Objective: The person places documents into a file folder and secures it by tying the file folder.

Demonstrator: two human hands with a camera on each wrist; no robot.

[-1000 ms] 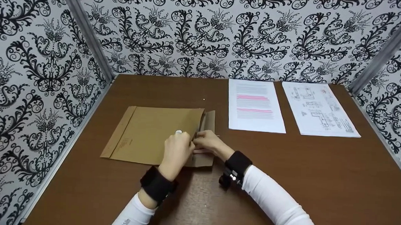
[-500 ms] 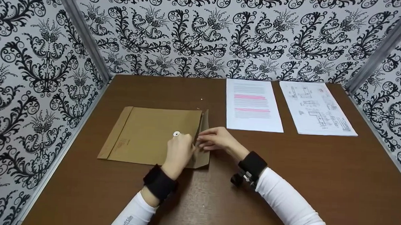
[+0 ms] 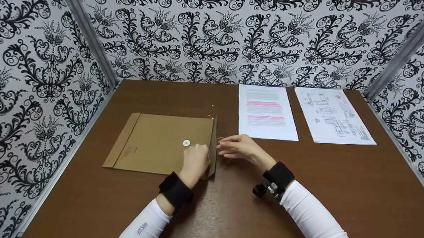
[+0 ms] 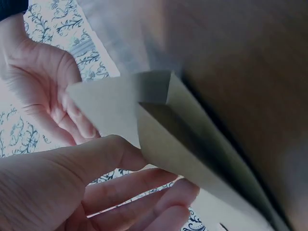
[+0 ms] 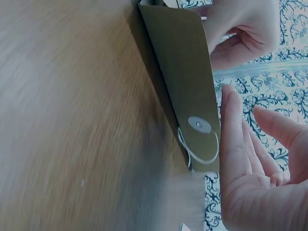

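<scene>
Pinching the raised flap [image 3: 213, 147] of the brown envelope [image 3: 160, 143], which lies at nine o'clock on the table [image 3: 338, 181], the left hand [image 3: 195, 161] holds it upright while the right hand [image 3: 240, 147], fingers relaxed and apart, hovers just beside at three o'clock, near two printed sheets [image 3: 267, 112].

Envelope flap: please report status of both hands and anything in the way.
Left hand holds flap upright. Right hand open beside flap, at its string. Envelope flat on table. Two sheets apart, nothing in the way.
</scene>
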